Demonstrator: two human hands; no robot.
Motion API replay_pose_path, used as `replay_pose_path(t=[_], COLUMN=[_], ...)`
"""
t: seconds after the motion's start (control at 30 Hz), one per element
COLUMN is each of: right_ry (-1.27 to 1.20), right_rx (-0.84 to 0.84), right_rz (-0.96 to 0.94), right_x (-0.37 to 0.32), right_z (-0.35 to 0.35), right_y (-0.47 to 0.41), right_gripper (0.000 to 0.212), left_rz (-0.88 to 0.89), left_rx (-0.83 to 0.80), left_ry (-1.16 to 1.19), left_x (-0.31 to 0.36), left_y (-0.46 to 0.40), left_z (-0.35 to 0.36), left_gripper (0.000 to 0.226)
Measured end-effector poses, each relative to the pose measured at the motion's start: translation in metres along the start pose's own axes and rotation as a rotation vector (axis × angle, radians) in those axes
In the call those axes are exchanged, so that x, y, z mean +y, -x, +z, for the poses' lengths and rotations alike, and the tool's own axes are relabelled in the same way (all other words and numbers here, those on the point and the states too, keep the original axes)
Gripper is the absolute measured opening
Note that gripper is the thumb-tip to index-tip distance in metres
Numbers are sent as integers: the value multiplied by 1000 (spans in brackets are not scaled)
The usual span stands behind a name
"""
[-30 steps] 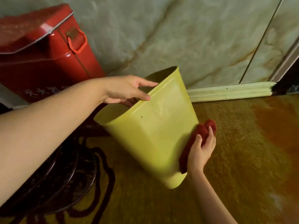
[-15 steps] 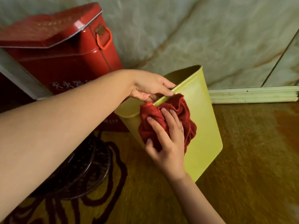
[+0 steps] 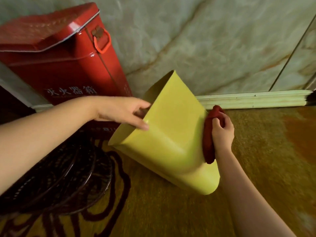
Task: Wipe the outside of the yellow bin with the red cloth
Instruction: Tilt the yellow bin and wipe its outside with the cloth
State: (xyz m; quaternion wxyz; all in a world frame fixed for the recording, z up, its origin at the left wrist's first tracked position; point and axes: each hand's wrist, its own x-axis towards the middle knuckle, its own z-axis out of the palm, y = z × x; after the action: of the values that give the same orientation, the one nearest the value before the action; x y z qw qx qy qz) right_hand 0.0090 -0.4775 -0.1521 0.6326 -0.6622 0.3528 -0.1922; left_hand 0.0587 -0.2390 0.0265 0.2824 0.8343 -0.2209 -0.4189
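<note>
Both hands work: left hand (image 3: 122, 112) grips yellow bin (image 3: 172, 141), right hand (image 3: 222, 132) presses red cloth (image 3: 208, 142).

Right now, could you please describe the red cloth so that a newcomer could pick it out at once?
Start at the big red metal box against the marble wall, then drop to the tilted yellow bin in front of it. The red cloth is bunched against the bin's right outer side under the right hand. It is soft, dark red and crumpled, unlike the glossy, rigid box.

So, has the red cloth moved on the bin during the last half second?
Yes. The red cloth went from the yellow bin front wall near its rim to the right side wall.
</note>
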Motion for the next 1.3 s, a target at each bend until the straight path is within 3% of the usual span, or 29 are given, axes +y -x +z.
replay_pose_path(t=[0.07, 0.1, 0.23, 0.37, 0.43, 0.57, 0.7, 0.77, 0.83, 0.9, 1.0, 1.13, 1.23, 1.3], right_ry=[1, -1, -60, -520, -651, -647, -519, -372, -210, -135, -76, -152, 48, 189], right_rx=[64, 101, 156, 181, 124, 150, 144, 103, 85, 91, 112, 128, 115, 147], right_rz=[52, 72, 245, 627, 643, 449, -69, -343, -504, -534, -572, -677, -859, -842], right_x=[12, 17, 28, 43, 42, 13, -34, -48, -46, -42, -38, -57, -71, -66], right_z=[-5, -6, -26, -65, -77, -78, -47, -26, -14, -13, -13, 4, 25, 29], right_y=[-1, 0, 0, 4, 12, 32, 63, 79, 75, 64, 52, 65, 70, 64], right_gripper=[38, 38, 36, 31, 34, 25, 41, 44, 48, 51, 54, 51, 51, 51], left_rz=[-16, -10, 74, 172, 208, 206, 229, 260, 268, 252, 173, 185, 250, 222], left_rx=[72, 145, 349, 509, 593, 691, 697, 566, 324, 196, 252, 314, 221, 211], left_ry=[-316, -329, -280, -276, -194, -158, -127, -91, -85, -238, -461, -385, -341, -274], left_x=[-18, -21, 0, 42, 61, 85, 112, 125, 118, 93, 54, 59, 75, 78], left_y=[20, 26, 22, 0, -14, -52, -85, -86, -73, -50, -26, -32, -39, -40], left_z=[4, 7, 7, -3, -7, -5, 14, 22, 17, 3, -11, -6, -2, -3], left_gripper=[10, 6, 17, 9, 16, 21, 14, 29, 35, 47, 60, 60, 43, 40])
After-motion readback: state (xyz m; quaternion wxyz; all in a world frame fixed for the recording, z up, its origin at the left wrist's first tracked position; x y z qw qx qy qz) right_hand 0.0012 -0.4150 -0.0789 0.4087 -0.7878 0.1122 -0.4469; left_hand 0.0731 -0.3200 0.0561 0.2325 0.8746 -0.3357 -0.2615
